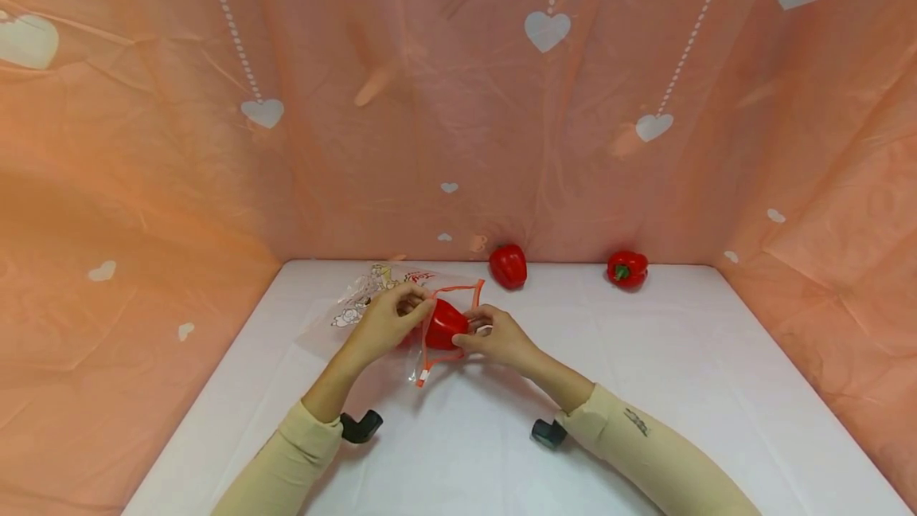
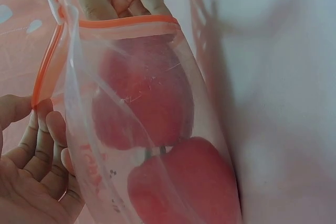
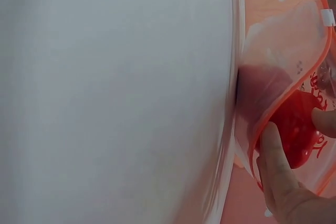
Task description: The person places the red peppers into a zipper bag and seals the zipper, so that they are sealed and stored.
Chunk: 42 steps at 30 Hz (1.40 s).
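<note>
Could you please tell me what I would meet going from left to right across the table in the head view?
Left hand → gripped red pepper → middle red pepper → right-side black device → stem-forward red pepper.

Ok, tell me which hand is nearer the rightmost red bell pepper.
Right. The right hand, holding another bell pepper at the mouth of the zip bag, is left of and in front of the rightmost bell pepper; the left hand is farther left, pinching the bag.
</note>
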Each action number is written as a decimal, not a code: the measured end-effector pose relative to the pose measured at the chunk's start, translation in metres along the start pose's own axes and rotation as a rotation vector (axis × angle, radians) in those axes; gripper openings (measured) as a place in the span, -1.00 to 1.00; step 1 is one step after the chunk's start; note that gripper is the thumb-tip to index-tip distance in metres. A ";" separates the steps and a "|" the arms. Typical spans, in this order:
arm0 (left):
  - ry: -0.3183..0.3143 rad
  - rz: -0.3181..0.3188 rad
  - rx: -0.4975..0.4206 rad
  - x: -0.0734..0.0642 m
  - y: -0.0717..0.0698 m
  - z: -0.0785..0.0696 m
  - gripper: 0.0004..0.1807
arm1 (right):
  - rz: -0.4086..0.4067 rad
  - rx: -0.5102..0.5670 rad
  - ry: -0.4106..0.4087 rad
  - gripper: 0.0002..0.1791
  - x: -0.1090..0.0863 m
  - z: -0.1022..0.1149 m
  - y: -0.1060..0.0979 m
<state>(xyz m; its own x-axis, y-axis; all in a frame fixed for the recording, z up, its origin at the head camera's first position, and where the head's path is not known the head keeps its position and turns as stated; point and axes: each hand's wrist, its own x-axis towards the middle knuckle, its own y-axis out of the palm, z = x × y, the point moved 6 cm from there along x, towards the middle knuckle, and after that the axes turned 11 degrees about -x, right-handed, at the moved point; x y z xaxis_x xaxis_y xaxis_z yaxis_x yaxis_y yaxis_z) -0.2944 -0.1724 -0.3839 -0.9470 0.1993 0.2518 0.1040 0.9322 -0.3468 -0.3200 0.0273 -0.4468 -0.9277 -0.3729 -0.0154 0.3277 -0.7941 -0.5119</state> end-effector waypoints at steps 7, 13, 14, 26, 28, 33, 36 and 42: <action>0.004 -0.004 0.009 0.000 -0.001 0.000 -0.85 | -0.002 0.042 0.004 -0.47 0.005 0.003 0.005; 0.008 0.002 -0.004 0.001 -0.001 -0.001 -0.86 | -0.059 0.039 0.010 -0.47 0.007 0.004 0.005; 0.009 0.004 -0.007 0.001 -0.001 -0.001 -0.87 | -0.067 0.042 0.013 -0.47 0.008 0.004 0.005; 0.018 0.008 -0.013 0.000 0.000 -0.001 -0.87 | -0.077 -0.011 0.041 -0.43 0.012 0.005 0.008; 0.018 0.005 -0.011 0.001 0.000 0.000 -0.87 | -0.077 -0.003 0.044 -0.43 0.013 0.005 0.009; 0.019 0.001 -0.002 0.001 0.000 0.001 -0.86 | -0.082 0.013 0.041 -0.46 0.013 0.006 0.010; 0.027 0.003 -0.003 0.001 0.000 0.000 -0.86 | -0.079 0.013 0.024 -0.50 0.013 0.008 0.010; 0.030 0.004 -0.003 0.002 0.001 0.000 -0.86 | -0.010 0.021 -0.026 -0.70 0.012 0.011 0.013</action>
<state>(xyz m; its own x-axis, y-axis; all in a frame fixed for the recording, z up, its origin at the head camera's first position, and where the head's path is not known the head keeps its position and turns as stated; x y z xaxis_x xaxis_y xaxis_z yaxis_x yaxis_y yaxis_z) -0.2961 -0.1716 -0.3840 -0.9372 0.2116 0.2773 0.1085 0.9323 -0.3450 -0.3247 0.0066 -0.4441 -0.9261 -0.3772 0.0125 0.3222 -0.8075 -0.4941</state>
